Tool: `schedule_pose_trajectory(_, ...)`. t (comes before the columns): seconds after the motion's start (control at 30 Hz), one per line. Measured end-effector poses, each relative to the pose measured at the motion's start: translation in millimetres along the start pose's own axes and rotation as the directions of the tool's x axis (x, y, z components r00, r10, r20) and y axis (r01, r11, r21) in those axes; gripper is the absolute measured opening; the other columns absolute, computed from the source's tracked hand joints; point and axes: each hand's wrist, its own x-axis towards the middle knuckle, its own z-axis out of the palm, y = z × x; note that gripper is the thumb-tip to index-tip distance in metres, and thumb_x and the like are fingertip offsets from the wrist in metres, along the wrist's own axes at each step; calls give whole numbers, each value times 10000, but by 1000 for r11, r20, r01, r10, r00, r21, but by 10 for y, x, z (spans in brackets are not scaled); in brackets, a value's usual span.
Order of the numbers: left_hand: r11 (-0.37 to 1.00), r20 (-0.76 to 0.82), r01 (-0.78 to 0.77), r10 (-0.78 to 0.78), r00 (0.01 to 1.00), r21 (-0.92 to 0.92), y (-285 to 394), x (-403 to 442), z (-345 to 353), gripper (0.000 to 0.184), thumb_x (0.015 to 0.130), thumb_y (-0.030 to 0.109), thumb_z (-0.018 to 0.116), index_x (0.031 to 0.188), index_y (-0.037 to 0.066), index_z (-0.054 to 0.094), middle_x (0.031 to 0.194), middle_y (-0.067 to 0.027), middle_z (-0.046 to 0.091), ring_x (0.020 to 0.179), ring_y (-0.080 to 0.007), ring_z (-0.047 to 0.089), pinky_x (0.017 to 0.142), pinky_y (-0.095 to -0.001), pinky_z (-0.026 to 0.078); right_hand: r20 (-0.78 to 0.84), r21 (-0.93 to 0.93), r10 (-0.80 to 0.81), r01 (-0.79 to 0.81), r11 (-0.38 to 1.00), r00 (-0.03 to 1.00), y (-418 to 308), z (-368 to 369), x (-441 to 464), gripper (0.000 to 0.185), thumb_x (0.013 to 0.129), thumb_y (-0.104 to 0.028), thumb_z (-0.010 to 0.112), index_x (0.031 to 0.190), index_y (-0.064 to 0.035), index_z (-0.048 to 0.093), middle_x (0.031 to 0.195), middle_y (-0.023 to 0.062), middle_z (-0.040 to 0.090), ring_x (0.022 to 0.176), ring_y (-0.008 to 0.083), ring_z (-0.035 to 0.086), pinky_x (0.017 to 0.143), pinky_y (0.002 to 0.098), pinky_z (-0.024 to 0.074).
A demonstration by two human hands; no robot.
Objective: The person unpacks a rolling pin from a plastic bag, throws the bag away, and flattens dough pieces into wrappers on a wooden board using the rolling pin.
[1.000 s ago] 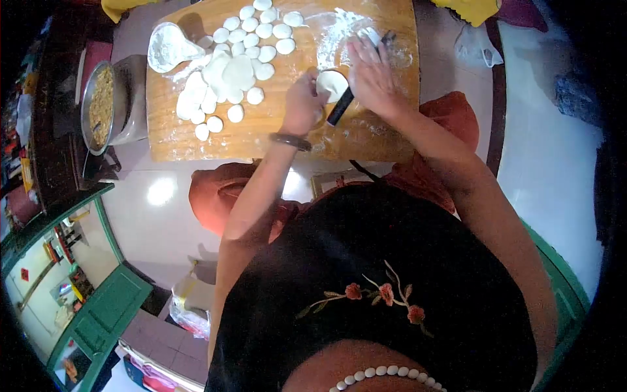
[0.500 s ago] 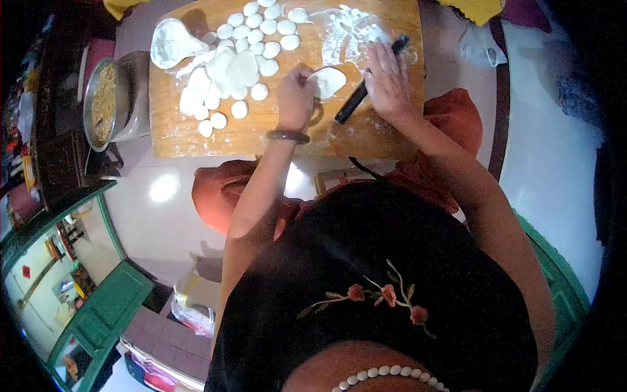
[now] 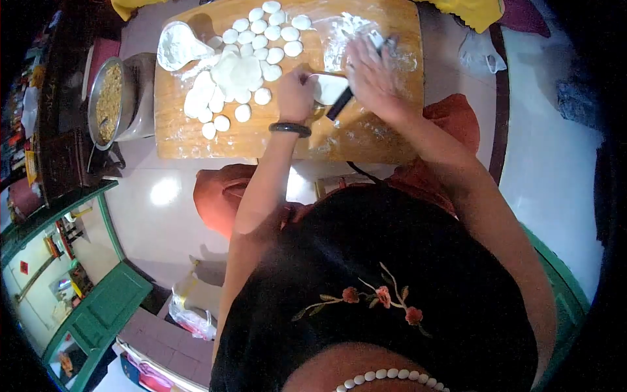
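Note:
My left hand (image 3: 296, 95) is closed, pinching the left edge of a thin round dough wrapper (image 3: 325, 89) that lies on the wooden board (image 3: 261, 144). My right hand (image 3: 373, 78) lies flat over a dark rolling pin (image 3: 340, 104), its fingers stretched out and slightly blurred. The near end of the pin shows below the palm and overlaps the wrapper's right side. Left of my left hand, rolled wrappers (image 3: 238, 75) are piled up. Several small flattened dough pieces (image 3: 273, 32) surround the pile.
A floury white scoop-like container (image 3: 177, 47) sits at the board's far left corner. Loose flour (image 3: 353, 29) covers the far right part. Beyond the left edge stands a metal bowl (image 3: 108, 98) of chopped filling. A clear plastic bag (image 3: 482, 53) lies to the right.
My right hand has shifted left with the rolling pin, which now reaches onto the wrapper's right side. My left hand keeps its pinch on the wrapper's edge. The view has shifted slightly.

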Motion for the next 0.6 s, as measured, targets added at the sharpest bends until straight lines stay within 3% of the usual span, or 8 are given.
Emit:
schedule_pose_trajectory(0.03, 960, -14, 92, -99, 995, -265, 13, -74, -6, 134, 855, 99, 681, 899, -26, 661, 726, -173, 674, 683, -284, 666, 642, -383, 502, 9, 155, 4, -5, 988, 1000, 122, -76, -174, 624, 963, -255, 439, 1530, -32, 307, 1616, 155, 260, 1519, 298, 167, 1232, 526, 35)
schedule_pose_trajectory(0.07, 941, 35, 117, -112, 993, -319, -4, -127, 11, 128, 854, 88, 681, 904, -27, 655, 724, -168, 672, 680, -271, 662, 640, -377, 502, 26, 308, 15, -22, 951, 1000, 202, -100, -303, 631, 952, -220, 440, 1533, -22, 295, 1617, 158, 255, 1519, 292, 165, 1235, 522, 30)
schedule_pose_trajectory(0.13, 892, 144, 168, -117, 983, -419, 6, -206, 71, 119, 851, 66, 680, 914, -28, 643, 720, -157, 669, 674, -246, 656, 636, -365, 500, 113, 134, 20, -35, 990, 993, 114, -138, -263, 643, 939, -205, 463, 1530, -17, 294, 1615, 165, 256, 1514, 296, 183, 1233, 529, 45)
schedule_pose_trajectory(0.17, 974, 72, 18, -2, 997, -224, 38, -234, 96, 150, 863, 114, 672, 940, -13, 652, 756, -174, 683, 702, -298, 672, 648, -393, 514, 145, 47, 22, -29, 998, 989, 42, -139, -161, 649, 933, -198, 474, 1529, -15, 294, 1613, 169, 257, 1511, 298, 192, 1232, 533, 52)
schedule_pose_trajectory(0.27, 968, 31, -144, 140, 990, 208, 154, -156, 69, 245, 895, 203, 684, 1042, 7, 669, 856, -173, 715, 731, -327, 685, 653, -405, 524, 44, 147, -19, 12, 989, 999, -183, 20, 199, 672, 918, -223, 521, 1527, -40, 306, 1614, 171, 252, 1503, 308, 210, 1224, 548, 77)
schedule_pose_trajectory(0.3, 980, 61, -95, 85, 995, 176, 189, -97, 41, 238, 882, 233, 680, 1009, 32, 690, 862, -196, 700, 771, -393, 665, 674, -444, 516, -6, 209, -12, 13, 978, 1000, -268, 4, 289, 674, 918, -240, 524, 1527, -46, 308, 1617, 163, 249, 1503, 312, 210, 1223, 549, 79)
schedule_pose_trajectory(0.37, 974, 32, -110, 106, 994, 200, 173, 6, 51, 219, 880, 229, 682, 967, 29, 696, 840, -194, 700, 767, -385, 669, 674, -437, 516, -109, 324, 13, 23, 946, 994, -391, -87, 477, 680, 920, -275, 531, 1526, -59, 311, 1622, 148, 244, 1502, 319, 209, 1220, 552, 82)
schedule_pose_trajectory(0.6, 1000, -36, 20, -20, 999, -20, -39, 9, -26, 216, 865, 170, 681, 881, -43, 649, 790, -209, 686, 731, -364, 672, 683, -427, 514, -95, 177, -16, 32, 984, 995, -143, 193, 180, 632, 982, -287, 483, 1550, -110, 271, 1635, 138, 205, 1512, 317, 177, 1220, 555, 77)
